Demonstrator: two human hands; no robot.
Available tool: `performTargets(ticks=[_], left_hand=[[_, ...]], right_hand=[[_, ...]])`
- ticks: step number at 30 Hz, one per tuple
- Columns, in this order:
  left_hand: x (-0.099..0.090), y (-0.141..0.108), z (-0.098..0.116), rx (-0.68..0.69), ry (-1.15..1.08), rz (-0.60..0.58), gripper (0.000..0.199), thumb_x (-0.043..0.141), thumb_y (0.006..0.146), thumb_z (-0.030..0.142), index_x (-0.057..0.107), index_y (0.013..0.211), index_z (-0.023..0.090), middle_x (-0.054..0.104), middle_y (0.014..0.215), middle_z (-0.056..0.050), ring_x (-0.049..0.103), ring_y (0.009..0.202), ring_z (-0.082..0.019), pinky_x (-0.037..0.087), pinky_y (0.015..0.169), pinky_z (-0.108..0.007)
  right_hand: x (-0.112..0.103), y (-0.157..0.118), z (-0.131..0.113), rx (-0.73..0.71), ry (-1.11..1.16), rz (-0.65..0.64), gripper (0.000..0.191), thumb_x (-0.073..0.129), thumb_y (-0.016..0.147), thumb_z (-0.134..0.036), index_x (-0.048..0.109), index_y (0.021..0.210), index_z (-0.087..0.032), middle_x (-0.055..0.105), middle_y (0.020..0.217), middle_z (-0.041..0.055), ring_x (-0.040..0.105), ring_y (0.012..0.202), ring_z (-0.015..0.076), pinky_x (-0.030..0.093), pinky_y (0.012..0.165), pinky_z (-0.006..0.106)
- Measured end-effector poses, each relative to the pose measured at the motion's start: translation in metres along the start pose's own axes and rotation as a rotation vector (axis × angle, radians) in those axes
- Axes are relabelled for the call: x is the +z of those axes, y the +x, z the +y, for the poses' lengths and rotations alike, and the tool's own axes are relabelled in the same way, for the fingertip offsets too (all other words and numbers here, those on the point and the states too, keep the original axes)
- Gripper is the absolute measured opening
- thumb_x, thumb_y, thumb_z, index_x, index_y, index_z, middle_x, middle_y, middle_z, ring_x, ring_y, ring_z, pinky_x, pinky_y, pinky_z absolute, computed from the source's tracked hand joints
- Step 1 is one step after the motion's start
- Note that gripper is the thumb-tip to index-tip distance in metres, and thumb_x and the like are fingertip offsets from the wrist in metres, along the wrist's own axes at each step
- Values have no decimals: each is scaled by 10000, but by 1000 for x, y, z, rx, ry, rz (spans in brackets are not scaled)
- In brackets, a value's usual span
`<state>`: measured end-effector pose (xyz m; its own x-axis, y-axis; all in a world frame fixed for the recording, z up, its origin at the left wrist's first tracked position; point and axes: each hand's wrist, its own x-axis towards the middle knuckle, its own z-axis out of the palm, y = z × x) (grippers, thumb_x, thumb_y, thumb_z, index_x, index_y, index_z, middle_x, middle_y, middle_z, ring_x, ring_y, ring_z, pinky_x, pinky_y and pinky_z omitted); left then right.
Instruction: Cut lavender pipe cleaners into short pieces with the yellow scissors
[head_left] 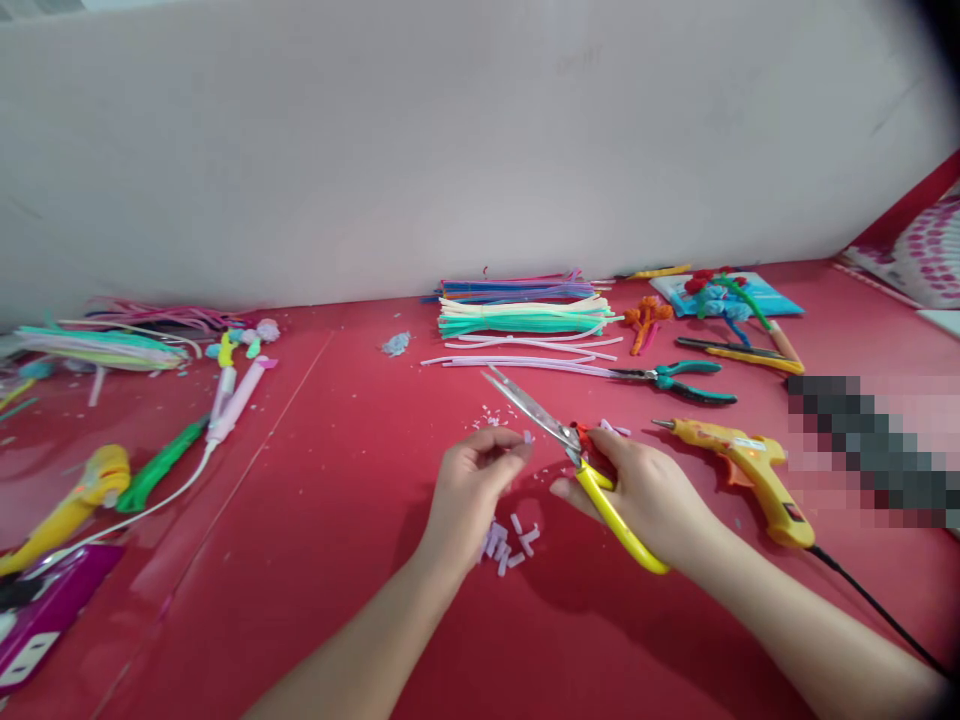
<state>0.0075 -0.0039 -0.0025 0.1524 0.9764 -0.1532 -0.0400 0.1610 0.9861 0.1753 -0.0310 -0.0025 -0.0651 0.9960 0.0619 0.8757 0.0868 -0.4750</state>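
Note:
Between the thumb and forefinger of my left hand point(474, 480) is a small lilac pipe cleaner piece point(528, 437). My right hand point(649, 485) grips scissors point(611, 515) with yellow handles, their blades pointing up and left, past the fingertips of my left hand. Below the hands lies a small heap of cut lilac pieces point(501, 548), partly hidden behind my left wrist. White and lilac trimmings point(493, 415) are scattered just beyond my left hand. A few more short lilac bits point(615, 427) show behind my right hand.
Pipe cleaner bundles point(525, 318) lie near the wall, with loose lilac stems point(517, 364) before them. Teal-handled pliers point(675, 380) and a yellow glue gun point(742, 470) with a black cord are at right. At left lie a pink glue gun point(238, 400) and a purple power strip point(64, 610).

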Motion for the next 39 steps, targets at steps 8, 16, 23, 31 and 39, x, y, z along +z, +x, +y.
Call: performTargets(ticks=[8,16,23,31,39], left_hand=[[-9,6,-4,57,-254,126,105,565,663,225,558,733,146,396,534,47,323,433,-34,227,392,-171],[-9,5,0,55,-266,173,98,563,657,212,558,728,146,414,551,38,340,450,-38,219,393,-171],[-9,5,0,67,-268,149,68,564,664,191,554,713,145,408,546,38,336,454,-35,212,390,-173],[-9,5,2,74,-245,142,115,565,681,242,550,727,138,387,545,40,319,449,-36,217,396,-175],[-9,5,2,58,-240,145,142,574,673,269,553,735,143,392,511,44,303,431,-39,212,401,-176]], right_hand=[[10,-4,2,-35,-245,-51,303,396,709,-515,414,700,-213,521,529,-15,491,466,130,215,438,221],[15,-6,2,-71,-279,-41,292,366,743,-488,416,714,-202,543,544,-2,497,465,134,199,440,234],[19,-6,6,-93,-294,-50,275,357,754,-473,410,731,-203,555,559,-4,495,468,132,184,441,232],[18,-6,7,-121,-295,-20,298,346,756,-480,421,710,-195,503,491,-9,452,420,112,170,434,230],[20,-6,9,-121,-284,-41,302,330,761,-475,422,709,-192,475,479,-12,449,419,116,171,432,228]])
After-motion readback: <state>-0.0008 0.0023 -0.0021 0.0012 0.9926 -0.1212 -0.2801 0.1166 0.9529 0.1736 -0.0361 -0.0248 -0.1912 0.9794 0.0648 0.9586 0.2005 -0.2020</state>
